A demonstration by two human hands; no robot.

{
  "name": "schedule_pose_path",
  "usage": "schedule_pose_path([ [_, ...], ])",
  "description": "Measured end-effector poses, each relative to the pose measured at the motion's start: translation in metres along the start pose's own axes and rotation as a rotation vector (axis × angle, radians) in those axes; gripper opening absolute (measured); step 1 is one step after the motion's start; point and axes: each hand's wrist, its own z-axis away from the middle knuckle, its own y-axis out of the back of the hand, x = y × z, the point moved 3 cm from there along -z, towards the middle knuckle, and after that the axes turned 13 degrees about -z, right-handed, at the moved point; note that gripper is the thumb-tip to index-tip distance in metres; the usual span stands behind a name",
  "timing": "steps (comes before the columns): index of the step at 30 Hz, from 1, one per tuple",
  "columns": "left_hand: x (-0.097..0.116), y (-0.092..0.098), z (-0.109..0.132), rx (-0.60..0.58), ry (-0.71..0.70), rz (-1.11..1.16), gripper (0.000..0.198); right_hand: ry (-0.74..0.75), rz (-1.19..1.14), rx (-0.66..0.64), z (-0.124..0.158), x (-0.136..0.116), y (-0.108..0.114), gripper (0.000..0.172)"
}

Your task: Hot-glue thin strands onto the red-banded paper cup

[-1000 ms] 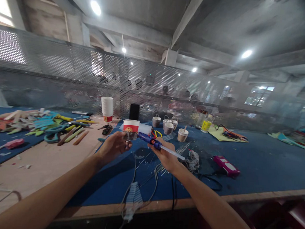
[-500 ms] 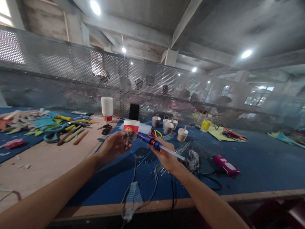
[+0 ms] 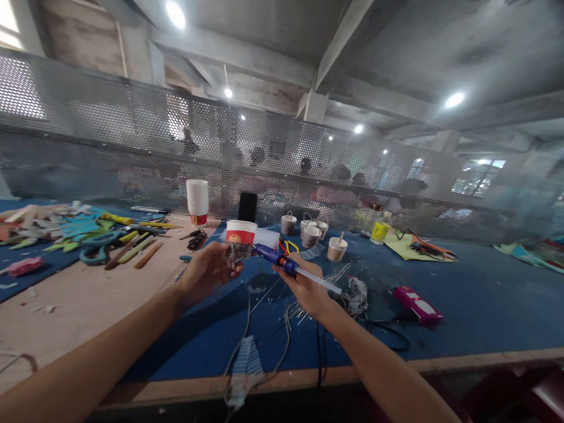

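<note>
My right hand (image 3: 304,287) is closed round a blue glue gun (image 3: 280,261) with a white glue stick (image 3: 317,280) poking out of its back; the nozzle points left. My left hand (image 3: 209,269) pinches a small greyish piece (image 3: 238,252) right at that nozzle, and thin wires (image 3: 247,309) hang from it down to the blue mat (image 3: 468,292). Both hands hover above the mat, just in front of a red and white paper cup (image 3: 241,231).
Small white buckets (image 3: 310,233) and a cup with a stick (image 3: 337,248) stand behind the hands. A pink box (image 3: 417,304), a bundle of wire (image 3: 357,293), a cup stack (image 3: 197,200), scissors and foam pieces (image 3: 73,229) lie around. A perforated metal screen (image 3: 127,144) backs the table; people sit beyond it.
Both hands hold their grip and have barely moved; the whole view has shifted slightly.
</note>
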Motion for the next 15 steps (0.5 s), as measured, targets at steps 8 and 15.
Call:
schedule_pose_path([
  [8, 0.0003, -0.001, 0.0, -0.058, -0.023, -0.014, 0.022, -0.062, -0.131, 0.019, -0.0014, 0.0023, -0.0009, 0.034],
  [15, 0.0013, -0.0049, 0.003, -0.026, -0.002, 0.0, 0.028, -0.359, -0.671, 0.001, -0.0089, 0.0048, -0.0043, 0.048],
])
